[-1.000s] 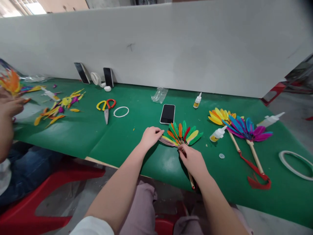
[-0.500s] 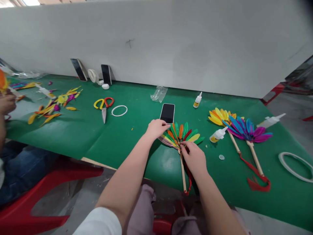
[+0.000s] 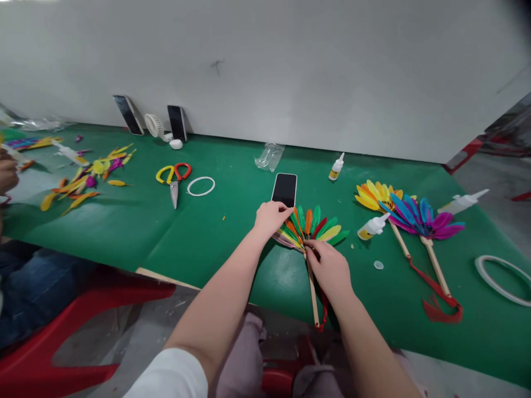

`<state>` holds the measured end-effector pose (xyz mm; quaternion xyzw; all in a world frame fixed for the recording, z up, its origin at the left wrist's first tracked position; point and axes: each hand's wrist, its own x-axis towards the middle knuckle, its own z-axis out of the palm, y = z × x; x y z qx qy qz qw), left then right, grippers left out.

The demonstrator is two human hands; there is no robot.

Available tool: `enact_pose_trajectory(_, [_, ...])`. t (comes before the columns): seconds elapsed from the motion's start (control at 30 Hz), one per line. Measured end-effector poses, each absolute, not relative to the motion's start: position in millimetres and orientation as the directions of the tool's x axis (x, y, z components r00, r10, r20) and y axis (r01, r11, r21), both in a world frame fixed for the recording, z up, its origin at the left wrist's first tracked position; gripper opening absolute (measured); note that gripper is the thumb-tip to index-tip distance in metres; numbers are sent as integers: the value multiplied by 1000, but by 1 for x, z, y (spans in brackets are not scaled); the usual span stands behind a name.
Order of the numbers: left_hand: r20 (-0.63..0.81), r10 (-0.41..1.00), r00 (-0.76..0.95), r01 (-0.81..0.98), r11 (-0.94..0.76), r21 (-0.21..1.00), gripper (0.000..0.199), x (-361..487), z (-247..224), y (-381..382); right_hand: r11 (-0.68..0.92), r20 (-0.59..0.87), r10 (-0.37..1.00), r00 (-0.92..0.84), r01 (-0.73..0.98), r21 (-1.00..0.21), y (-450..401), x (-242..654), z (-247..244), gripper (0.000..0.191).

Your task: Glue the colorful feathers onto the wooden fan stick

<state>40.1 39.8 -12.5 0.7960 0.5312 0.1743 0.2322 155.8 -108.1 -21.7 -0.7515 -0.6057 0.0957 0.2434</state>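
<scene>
A feather fan (image 3: 321, 225) with green, orange, red and yellow feathers lies on the green table before me, its wooden handle pointing toward me. My left hand (image 3: 270, 218) pinches at the upper left feathers, the fingertips closed on an orange or green one. At the base of the feathers, my right hand (image 3: 329, 265) has its thumb and fingers pressed together; whatever they grip is too small to tell. Just beyond the fan is a phone (image 3: 284, 189). To the right, a glue bottle (image 3: 373, 227) leans over near a small round cap (image 3: 378, 265).
Yellow (image 3: 377, 194) and blue-purple (image 3: 431, 220) fans lie right, near a white ring (image 3: 501, 279). Scissors (image 3: 174, 185), another ring (image 3: 201, 186) and loose feathers (image 3: 91, 174) are left. A second glue bottle (image 3: 336, 167) stands behind. Another person's hand (image 3: 7, 174) is far left.
The view has shifted slightly. My left hand has moved a little rightward along the feathers, closer to my right hand, which stays at the fan's base.
</scene>
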Motion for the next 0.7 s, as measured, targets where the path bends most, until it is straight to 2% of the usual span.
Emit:
enact_pose_trajectory(0.33, [65, 924, 378, 767, -351, 536, 27, 41, -13, 37, -148, 124, 966, 226, 879, -453, -109, 155, -21, 22])
enact_pose_trajectory(0.7, [9, 932, 361, 819, -322, 475, 24, 34, -8, 34, -151, 140, 965, 223, 905, -398, -109, 154, -22, 22])
